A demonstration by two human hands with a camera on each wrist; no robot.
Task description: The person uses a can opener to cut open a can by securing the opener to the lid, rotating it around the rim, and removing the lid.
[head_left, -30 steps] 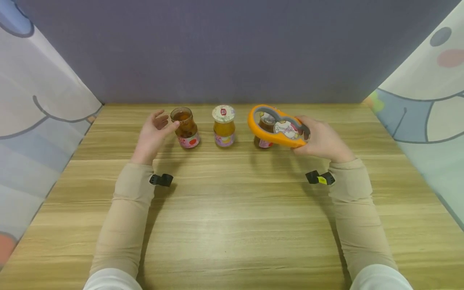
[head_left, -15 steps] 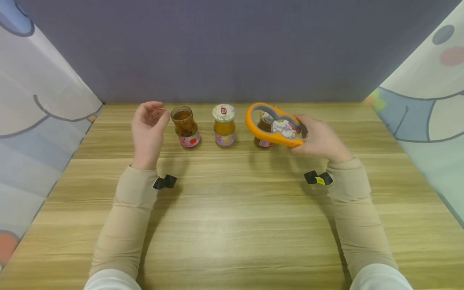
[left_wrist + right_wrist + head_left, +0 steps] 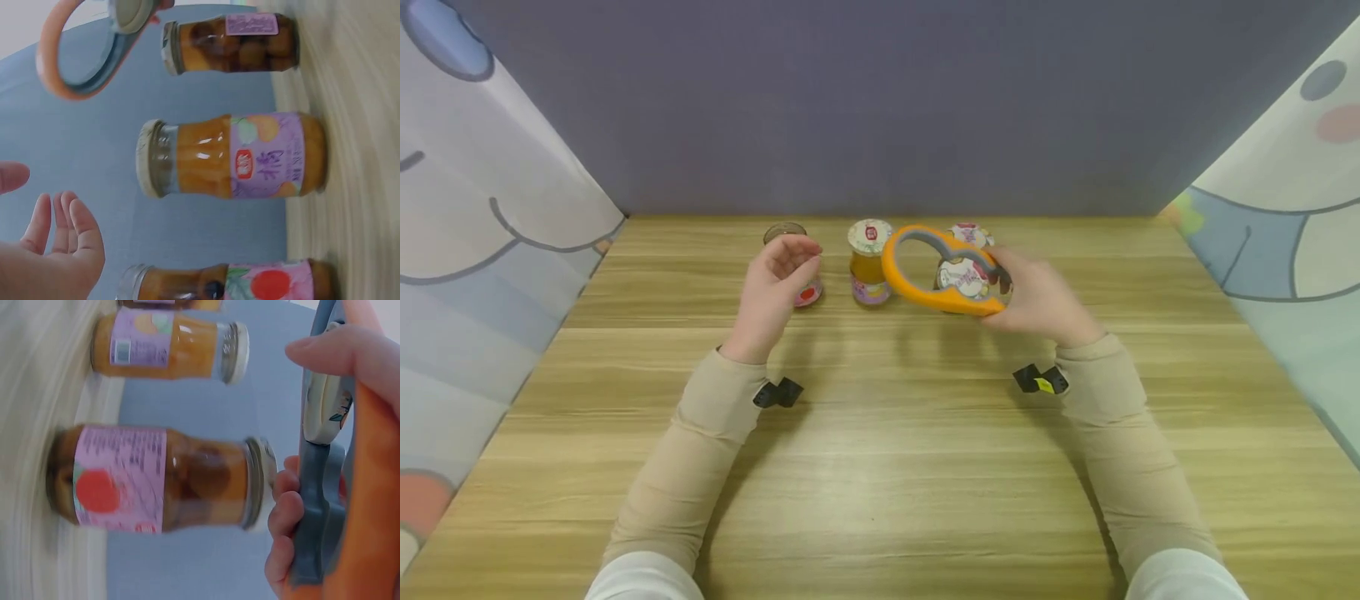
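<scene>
My right hand (image 3: 1033, 298) grips an orange and grey jar opener (image 3: 946, 301), held in the air over the right-hand jar (image 3: 125, 478). A white patterned lid (image 3: 964, 278) sits inside the opener's narrower loop. My left hand (image 3: 769, 290) holds nothing, its fingers loosely bent and the thumb apart in the left wrist view. It overlaps the left jar (image 3: 808, 292), which has a red-fruit label and an uncovered glass rim (image 3: 130, 282). Between the hands stands an upright jar of yellow fruit (image 3: 868, 271) with its lid (image 3: 870, 237) on. The right-hand jar also wears a lid (image 3: 973, 234).
The three jars stand in a row near the back of the wood-grain table (image 3: 865, 467). A grey-blue panel (image 3: 880, 108) rises behind them. Cartoon-printed cloths (image 3: 512, 275) hang at both sides.
My left hand has moved away from the left jar's rim, then back right in front of it. The right hand has shifted slightly left with the jar opener. The view has turned a little.
</scene>
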